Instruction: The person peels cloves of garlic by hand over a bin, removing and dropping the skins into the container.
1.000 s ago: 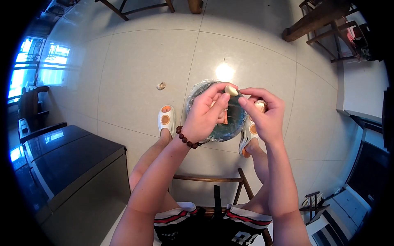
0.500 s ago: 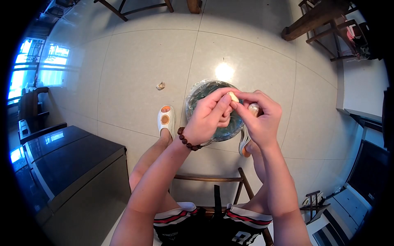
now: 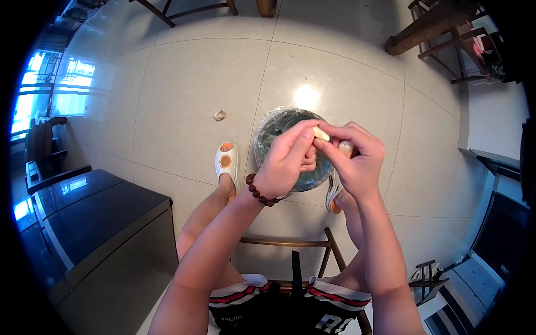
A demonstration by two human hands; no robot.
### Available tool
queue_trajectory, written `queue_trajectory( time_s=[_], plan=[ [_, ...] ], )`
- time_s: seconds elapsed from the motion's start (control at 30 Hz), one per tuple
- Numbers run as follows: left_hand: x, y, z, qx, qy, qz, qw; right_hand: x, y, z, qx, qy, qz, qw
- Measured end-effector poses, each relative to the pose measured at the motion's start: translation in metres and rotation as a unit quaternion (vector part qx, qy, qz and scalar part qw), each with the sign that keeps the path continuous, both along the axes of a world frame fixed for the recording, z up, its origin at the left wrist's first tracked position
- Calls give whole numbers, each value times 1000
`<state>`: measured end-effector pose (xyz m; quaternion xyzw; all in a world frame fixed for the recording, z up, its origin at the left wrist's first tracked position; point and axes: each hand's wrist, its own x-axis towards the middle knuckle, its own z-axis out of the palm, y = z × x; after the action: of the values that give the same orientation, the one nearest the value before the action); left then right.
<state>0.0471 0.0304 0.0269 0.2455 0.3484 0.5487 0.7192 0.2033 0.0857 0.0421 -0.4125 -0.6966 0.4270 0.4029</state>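
A pale garlic clove [image 3: 320,133] is pinched between the fingertips of both hands. My left hand [image 3: 288,153], with a dark beaded bracelet at the wrist, closes its thumb and forefinger on one end; its other fingers are curled in. My right hand [image 3: 355,156] touches the other end with thumb and forefinger, and a whitish garlic piece [image 3: 345,148] sits in its curled fingers. Beneath the hands stands a round bin [image 3: 262,134] lined with clear plastic, its inside partly hidden by them.
A small garlic piece or peel [image 3: 219,115] lies on the tiled floor. My white shoes flank the bin. A dark glossy cabinet [image 3: 106,223] is at the left, a wooden chair rail [image 3: 285,243] between my legs, and wooden furniture legs [image 3: 430,28] at the upper right.
My right hand has come in to the left and its fingertips have closed on the clove, which has turned and moved slightly lower. My left hand has shifted only a little.
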Motion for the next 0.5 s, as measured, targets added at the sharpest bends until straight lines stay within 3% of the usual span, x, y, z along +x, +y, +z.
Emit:
queue_trajectory(
  time_s=[0.2, 0.3, 0.5],
  plan=[
    [-2, 1, -5, 40, 84, 11, 996, -4, -4, 5, 1, -6, 2, 1000],
    [0, 2, -3, 30, 68, 39, 996, -5, -5, 5, 9, -7, -4, 1000],
    [-1, 3, 3, 21, 121, 51, 991, -7, -7, 3, -55, 72, -10, 996]
  ],
)
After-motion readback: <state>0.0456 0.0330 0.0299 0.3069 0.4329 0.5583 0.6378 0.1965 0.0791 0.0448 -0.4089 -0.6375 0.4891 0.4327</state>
